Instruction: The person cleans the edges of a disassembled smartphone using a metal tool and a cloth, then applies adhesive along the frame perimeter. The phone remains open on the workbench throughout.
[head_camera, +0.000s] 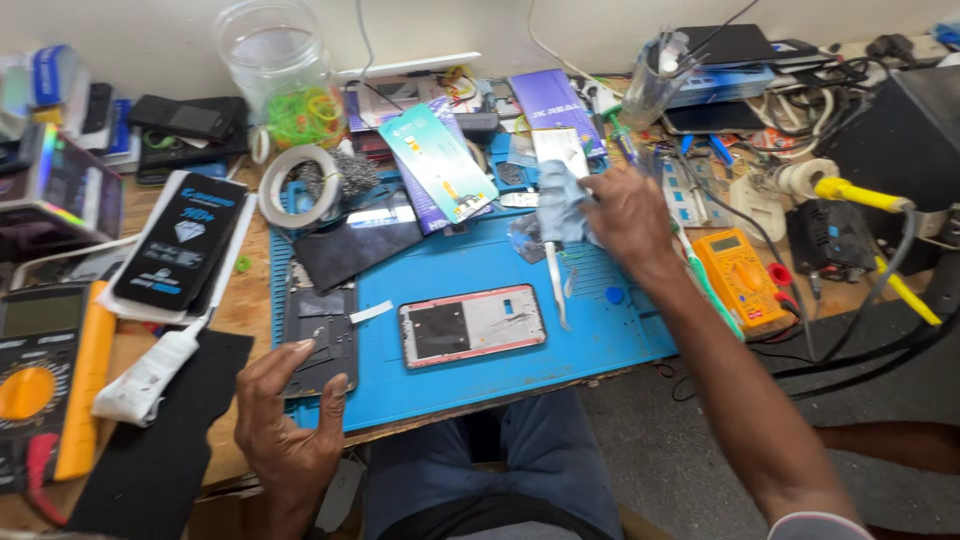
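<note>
1. While the right hand (628, 215), at one o'clock, pinches a pale blue cloth (562, 203) and metal tweezers (555, 283), ready for cleaning,
2. the left hand (288, 420), fingers spread, steadies the dark phone back panel (318, 335) at seven o'clock.
3. Centre mat: a pink-edged open phone frame (472, 325) lies flat.

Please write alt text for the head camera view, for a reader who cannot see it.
A person's right hand holds a pale cloth and tweezers over a blue work mat, where an opened phone frame lies. The left hand rests at the mat's near edge beside a dark phone panel; multimeters, tape and boxes crowd the bench.
</note>
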